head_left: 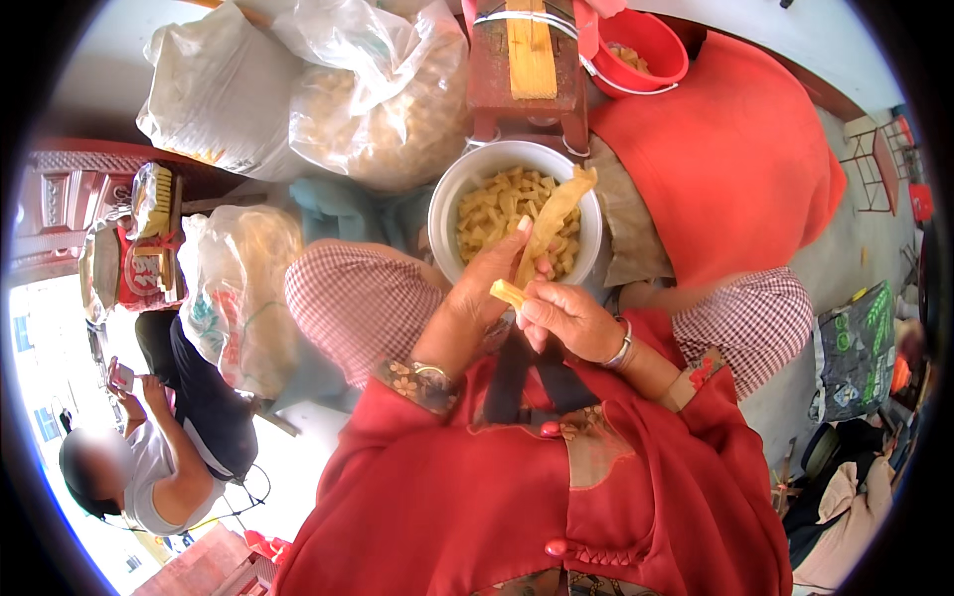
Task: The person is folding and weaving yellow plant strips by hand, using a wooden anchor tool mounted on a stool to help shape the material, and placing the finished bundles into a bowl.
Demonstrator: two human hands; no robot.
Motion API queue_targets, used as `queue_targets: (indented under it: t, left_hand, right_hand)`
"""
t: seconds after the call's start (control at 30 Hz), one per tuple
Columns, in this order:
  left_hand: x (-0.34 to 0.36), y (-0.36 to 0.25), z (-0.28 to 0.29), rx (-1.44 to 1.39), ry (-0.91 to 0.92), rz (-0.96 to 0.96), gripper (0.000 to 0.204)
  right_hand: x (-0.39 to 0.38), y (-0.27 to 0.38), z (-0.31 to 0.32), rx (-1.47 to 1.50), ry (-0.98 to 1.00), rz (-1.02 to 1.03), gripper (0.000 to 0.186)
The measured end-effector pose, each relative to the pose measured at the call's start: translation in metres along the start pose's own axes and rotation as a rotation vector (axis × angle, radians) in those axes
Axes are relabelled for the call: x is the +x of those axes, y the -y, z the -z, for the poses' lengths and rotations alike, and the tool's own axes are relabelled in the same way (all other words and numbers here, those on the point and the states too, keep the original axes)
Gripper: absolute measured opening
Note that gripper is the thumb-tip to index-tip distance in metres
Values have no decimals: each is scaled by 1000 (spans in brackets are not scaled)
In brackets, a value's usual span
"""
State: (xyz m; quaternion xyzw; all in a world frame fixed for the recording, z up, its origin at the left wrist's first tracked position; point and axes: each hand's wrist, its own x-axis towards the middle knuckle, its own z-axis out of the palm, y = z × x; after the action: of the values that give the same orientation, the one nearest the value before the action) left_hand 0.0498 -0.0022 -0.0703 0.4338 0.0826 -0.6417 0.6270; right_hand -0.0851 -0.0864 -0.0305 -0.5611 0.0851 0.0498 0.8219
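Observation:
Over a white bucket (443,226), my left hand (485,280) is closed on a long, pale yellow, wrinkled strip (556,212) that slants up and to the right. Close beside it, my right hand (581,323) pinches a short, thick yellow piece (508,293) between thumb and fingers. The two hands nearly touch, and the left fingers are partly hidden behind the strip. Inside the bucket lies a heap of short yellow chunks (494,204) of similar colour. What the strip is made of I cannot make out.
Beyond the bucket stands a small reddish stool (482,89) with a red pail (676,60) at its right. Bulging plastic bags (373,124) rest at the far left. Red cloth (715,164) spreads on the right. At the left a person (174,457) sits holding a phone.

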Motion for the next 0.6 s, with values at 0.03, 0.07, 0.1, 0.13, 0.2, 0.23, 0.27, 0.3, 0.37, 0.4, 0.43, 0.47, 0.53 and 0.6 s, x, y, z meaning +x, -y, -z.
queue_targets:
  t: [0.03,0.07,0.1,0.13,0.2,0.23,0.27,0.3,0.37,0.4,0.43,0.47,0.53,0.6]
  left_hand:
    - [-4,-3,0,-9,17,-23,40]
    - [-8,-6,1,-18,34,-45,39]
    - [-11,-11,0,-26,-30,-23,32]
    - [-9,-11,8,-50,-43,-46,28]
    - [-1,-6,28,-98,-70,-97,22]
    - [-7,-7,17,-102,-135,-123,17]
    - [-6,-6,17,-163,-152,-113,17]
    - [-4,-4,18,-225,-168,-104,17]
    - [-3,-4,21,-280,-121,-57,19]
    - [-8,-6,26,-273,-63,-19,20]
    - [-11,-7,25,-268,-4,22,21]
    - [-12,-7,21,-211,-26,17,23]
    - [-16,-8,9,-94,-68,6,26]
    - [-19,-4,4,-50,19,37,27]
  right_hand:
    - [0,-2,0,67,-7,11,28]
    - [-1,-4,-1,134,-14,21,28]
    - [-3,-2,0,178,-10,-5,28]
    - [-4,-2,-1,220,-13,-16,28]
    - [-4,-3,-2,304,-15,-38,28]
    - [-5,-1,-2,376,-6,-57,28]
    - [-5,-2,-1,378,-2,-62,28]
    - [-5,-5,0,380,2,-66,28]
    - [-6,-5,2,350,-35,-57,28]
    - [-8,-3,2,322,-74,-45,28]
    - [-10,-1,2,295,-116,-35,28]
    - [-8,2,2,168,-233,59,28]
    - [0,11,3,-90,-465,249,28]
    - [2,14,8,-253,-500,281,30]
